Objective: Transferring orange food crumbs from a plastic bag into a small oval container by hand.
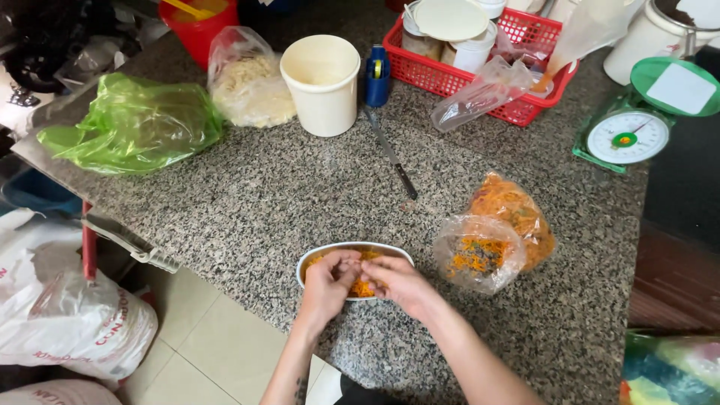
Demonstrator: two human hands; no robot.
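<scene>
Right now our left hand (pixel 328 283) and right hand (pixel 399 283) meet over the oval metal bowl (pixel 319 255), fingers curled, pinching orange shreds (pixel 363 289) directly beneath, equally near.

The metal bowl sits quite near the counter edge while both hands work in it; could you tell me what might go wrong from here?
1. The metal bowl lies close to the granite counter edge; pressure from the left hand and right hand might tip it off.
2. The orange shreds may spill over the rim.
3. The knife lies bare just beyond, a possible hazard when reaching.
</scene>
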